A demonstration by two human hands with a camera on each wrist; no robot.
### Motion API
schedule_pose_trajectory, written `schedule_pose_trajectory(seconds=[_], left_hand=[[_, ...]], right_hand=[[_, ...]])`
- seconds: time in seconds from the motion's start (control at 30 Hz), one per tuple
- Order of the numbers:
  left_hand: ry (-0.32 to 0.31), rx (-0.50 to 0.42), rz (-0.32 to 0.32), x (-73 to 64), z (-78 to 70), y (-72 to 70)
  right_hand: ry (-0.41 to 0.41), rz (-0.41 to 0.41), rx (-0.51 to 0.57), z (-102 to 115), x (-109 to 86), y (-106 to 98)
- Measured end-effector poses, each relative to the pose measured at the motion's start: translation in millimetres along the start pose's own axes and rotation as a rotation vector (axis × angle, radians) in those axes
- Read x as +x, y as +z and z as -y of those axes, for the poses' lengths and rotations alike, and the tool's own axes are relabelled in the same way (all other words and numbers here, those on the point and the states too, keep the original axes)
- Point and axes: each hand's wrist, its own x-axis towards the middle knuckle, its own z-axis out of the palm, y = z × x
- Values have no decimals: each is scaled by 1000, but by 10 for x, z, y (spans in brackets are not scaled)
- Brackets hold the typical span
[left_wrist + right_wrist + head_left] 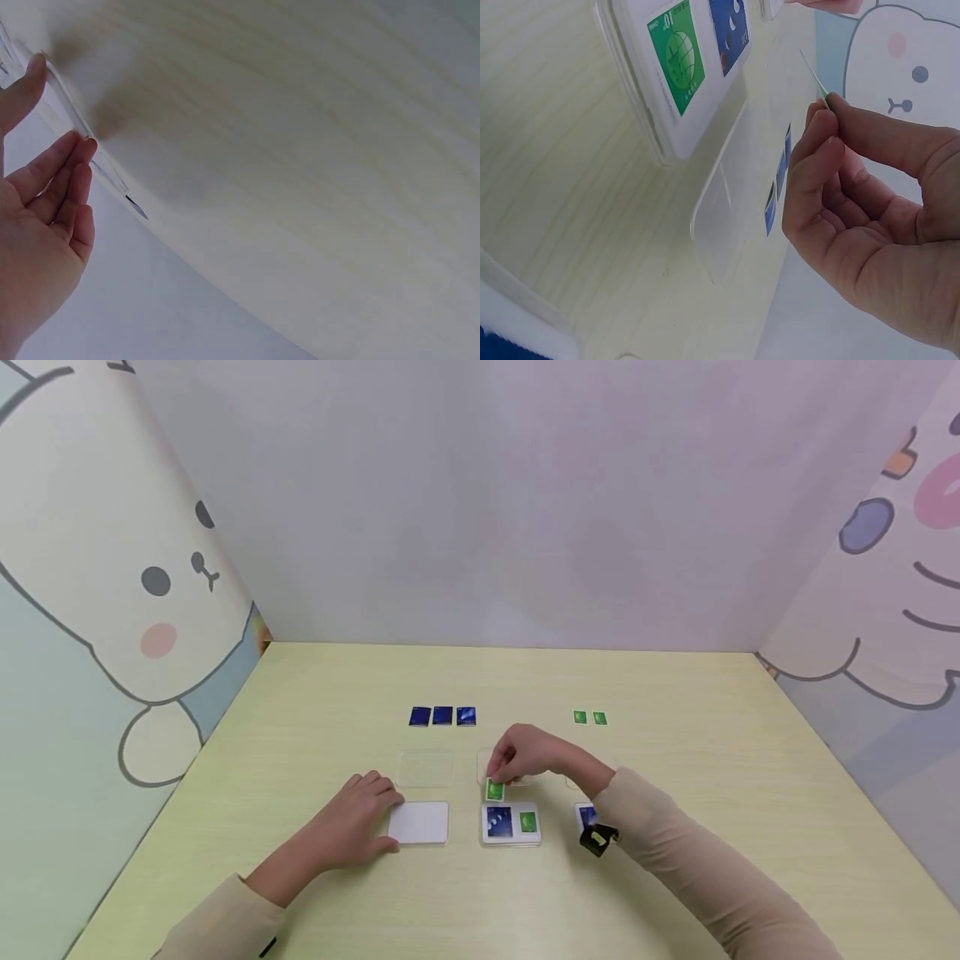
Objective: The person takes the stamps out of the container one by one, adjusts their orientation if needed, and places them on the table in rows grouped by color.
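Note:
Between thumb and forefinger my right hand pinches a green stamp, seen nearly edge-on in the right wrist view. It hovers just above the middle white card, which bears a blue stamp with moon phases and another green stamp. My left hand lies at the left end of a blank white card. Its fingertips touch the upper corner and its thumb the lower one. A third white card with a blue stamp is partly hidden by the right cuff.
Clear plastic holders lie behind the cards, one partly covered by my right hand. Farther back are three dark blue stamps at left and two green stamps at right. A cartoon-printed curtain surrounds the table.

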Motion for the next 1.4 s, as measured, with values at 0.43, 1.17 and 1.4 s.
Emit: schedule_pose_trajectory(seconds=[0.43,1.17,1.4], left_hand=[[21,1,-18,18,-13,-54],[3,4,-13,-1,-21,-21],[11,5,-20,3,-17,-35]], right_hand=[[-2,12,2,-73,-27,-74],[19,8,19,-149,-72,-145],[29,1,15,-187,-78,-180]])
